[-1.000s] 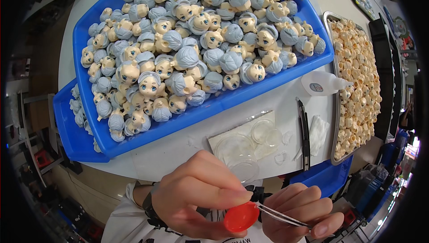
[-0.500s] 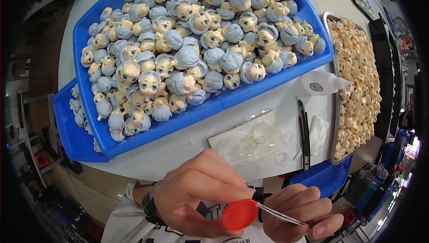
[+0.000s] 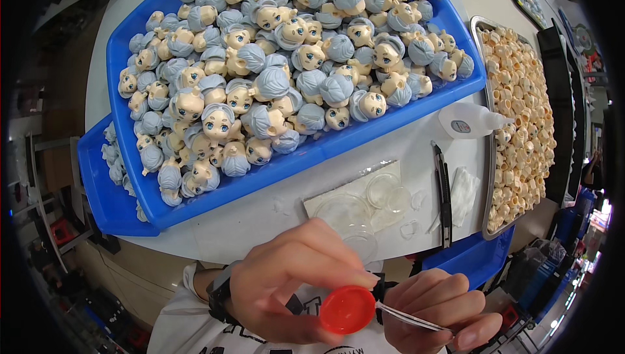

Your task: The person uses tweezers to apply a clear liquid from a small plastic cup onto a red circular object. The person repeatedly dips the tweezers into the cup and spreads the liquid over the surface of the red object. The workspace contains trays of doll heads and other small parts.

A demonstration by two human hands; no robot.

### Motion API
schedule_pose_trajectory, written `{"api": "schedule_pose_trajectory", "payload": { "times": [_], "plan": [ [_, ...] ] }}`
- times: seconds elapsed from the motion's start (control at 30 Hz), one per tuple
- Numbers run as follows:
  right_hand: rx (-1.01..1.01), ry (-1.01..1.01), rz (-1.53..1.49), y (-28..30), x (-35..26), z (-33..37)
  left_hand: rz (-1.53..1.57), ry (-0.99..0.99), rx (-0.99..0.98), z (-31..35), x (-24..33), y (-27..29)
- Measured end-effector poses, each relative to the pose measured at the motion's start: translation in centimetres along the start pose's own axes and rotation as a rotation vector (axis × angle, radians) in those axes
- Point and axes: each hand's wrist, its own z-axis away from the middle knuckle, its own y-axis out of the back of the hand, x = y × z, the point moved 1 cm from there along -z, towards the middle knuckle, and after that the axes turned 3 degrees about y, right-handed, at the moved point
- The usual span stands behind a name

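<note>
My left hand (image 3: 286, 276) holds a small red round cap (image 3: 348, 310) between thumb and forefinger, its hollow side tilted toward me. In my right hand (image 3: 433, 305) is a pair of thin silvery tweezers (image 3: 413, 318), gripped near the fingertips. Their tips point left and lie at the cap's right rim; whether they touch it I cannot tell. Just beyond my hands, a pale flat pad (image 3: 325, 207) carries clear round dishes (image 3: 384, 190). Above it stands a large blue bin (image 3: 312, 162), heaped with doll heads (image 3: 218, 123) that have light blue hair and painted eyes.
On the right, a metal tray (image 3: 489, 191) holds many beige hollow parts (image 3: 517, 120). A white squeeze bottle (image 3: 465, 121) lies beside it, with a black slim tool (image 3: 444, 204) and folded white tissue (image 3: 463, 191) nearer. A second blue bin (image 3: 124, 214) sits at left, another (image 3: 472, 259) below the table edge.
The red cap has tilted to show more of its inside and shifted slightly left with my left hand. My right hand and the tweezers have barely moved.
</note>
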Motion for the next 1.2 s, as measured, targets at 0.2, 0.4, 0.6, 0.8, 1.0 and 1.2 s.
{"api": "schedule_pose_trajectory", "payload": {
  "times": [0.2, 0.4, 0.6, 0.8, 1.0, 1.2],
  "plan": [
    [0.013, 0.005, 0.015, 0.0, -0.5, -0.3, 0.198, 0.137, -0.047, -0.7, 0.4, -0.6],
    [-0.151, 0.018, -0.062, 0.9, -0.4, -0.3, 0.299, 0.28, -0.042, -0.7, 1.0, -0.5],
    [0.382, 0.119, 0.07, -3.4, 0.0, 0.1, 0.335, 0.37, -0.068, -0.9, 1.0, -0.7],
    [-0.079, 0.098, 0.038, 0.3, -0.3, 0.2, 0.329, 0.4, -0.048, -1.0, 1.3, -0.8],
    [-0.204, 0.108, 0.037, 1.0, -0.5, -0.2, 0.532, 0.415, -0.226, -0.3, 0.6, 0.5],
    [-0.086, 0.16, 0.011, 0.5, -0.1, 0.8, 0.476, 0.392, -0.225, -0.4, 0.6, 0.5]
  ]
}}
